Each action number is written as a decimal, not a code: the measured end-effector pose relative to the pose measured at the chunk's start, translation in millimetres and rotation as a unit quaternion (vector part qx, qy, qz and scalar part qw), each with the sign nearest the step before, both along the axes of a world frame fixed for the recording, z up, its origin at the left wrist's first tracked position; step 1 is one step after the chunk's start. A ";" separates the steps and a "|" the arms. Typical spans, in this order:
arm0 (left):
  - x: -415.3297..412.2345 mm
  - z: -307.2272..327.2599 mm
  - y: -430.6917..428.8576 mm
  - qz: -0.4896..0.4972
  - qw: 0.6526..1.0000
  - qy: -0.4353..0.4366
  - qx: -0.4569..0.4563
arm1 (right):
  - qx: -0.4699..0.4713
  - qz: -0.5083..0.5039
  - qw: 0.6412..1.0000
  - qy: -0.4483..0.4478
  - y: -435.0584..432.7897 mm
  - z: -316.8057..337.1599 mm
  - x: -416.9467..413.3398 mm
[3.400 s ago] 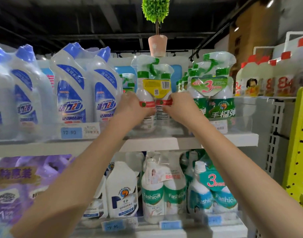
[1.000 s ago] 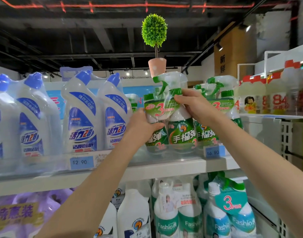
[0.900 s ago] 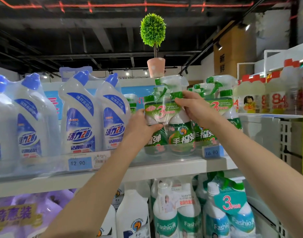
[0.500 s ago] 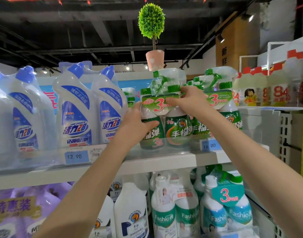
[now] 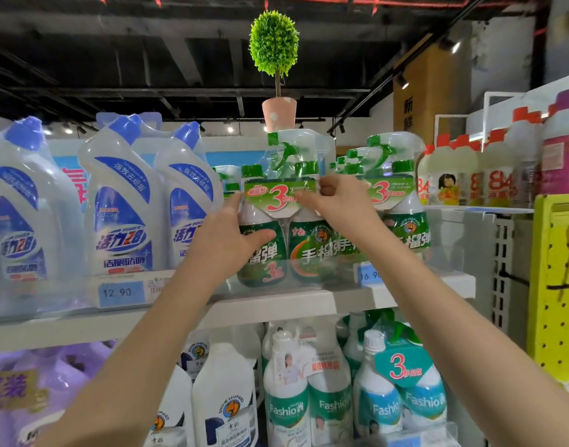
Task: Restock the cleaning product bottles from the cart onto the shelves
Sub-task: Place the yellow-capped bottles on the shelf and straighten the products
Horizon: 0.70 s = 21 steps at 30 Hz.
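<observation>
- Head view, looking up: a shrink-wrapped pack of green-labelled trigger spray bottles [image 5: 296, 243] stands upright on the white upper shelf [image 5: 276, 303]. Its base sits behind the clear plastic lip along the shelf's front edge.
- The left hand [image 5: 225, 240] grips the pack's left bottle at mid-height. The thumb lies across the green label and the fingers wrap round the far side, out of sight.
- The right hand [image 5: 341, 201] is higher up, fingers curled. It pinches the pack at the right edge of its green card collar, which is printed with a red 3.
- Just to the right stands a second matching green pack [image 5: 402, 201]. I cannot tell whether the two touch, because the right forearm covers the gap.
- Left of the pack on the same shelf stand white toilet-cleaner bottles with blue caps [image 5: 122, 214], above a blue price tag reading 12.90 [image 5: 117, 291].
- A small artificial green ball tree in a pink pot [image 5: 279, 112] sits on top of the unit, behind the pack.
- On the shelf below stand white bottles with green Fashion labels [image 5: 286, 398].
- At the far right hangs a yellow pegboard panel [image 5: 557, 285].
</observation>
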State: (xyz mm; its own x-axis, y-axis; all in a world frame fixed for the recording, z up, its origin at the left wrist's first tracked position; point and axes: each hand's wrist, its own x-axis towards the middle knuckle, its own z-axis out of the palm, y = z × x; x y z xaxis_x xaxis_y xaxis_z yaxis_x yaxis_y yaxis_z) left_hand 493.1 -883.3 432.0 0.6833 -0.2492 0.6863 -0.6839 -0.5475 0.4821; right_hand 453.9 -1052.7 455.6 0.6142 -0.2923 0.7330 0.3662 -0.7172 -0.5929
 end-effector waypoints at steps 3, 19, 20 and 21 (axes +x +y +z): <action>-1.1 -2.4 -1.9 0.018 1.000 -0.010 0.002 | 0.009 -0.094 0.993 -0.077 -20.4 -6.6 -9.3; -3.5 -6.8 -6.8 0.034 0.999 0.015 -0.006 | 0.251 -0.042 0.967 -0.024 -103.1 17.9 -9.0; -4.6 -6.6 -7.1 0.038 0.999 0.015 -0.006 | 0.268 -0.010 0.963 -0.035 -103.6 18.1 -11.8; -5.5 -6.3 -7.6 0.042 0.999 0.015 -0.007 | 0.275 0.010 0.960 -0.044 -104.1 18.0 -13.7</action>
State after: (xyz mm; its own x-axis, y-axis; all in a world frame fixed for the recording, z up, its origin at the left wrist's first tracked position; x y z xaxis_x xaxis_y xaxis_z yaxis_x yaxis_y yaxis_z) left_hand 487.6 -890.9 425.8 0.7223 -0.1809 0.6675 -0.6207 -0.5953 0.5103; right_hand 440.1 -1156.8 473.6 0.5660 -0.6392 0.5206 0.4431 -0.2967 -0.8460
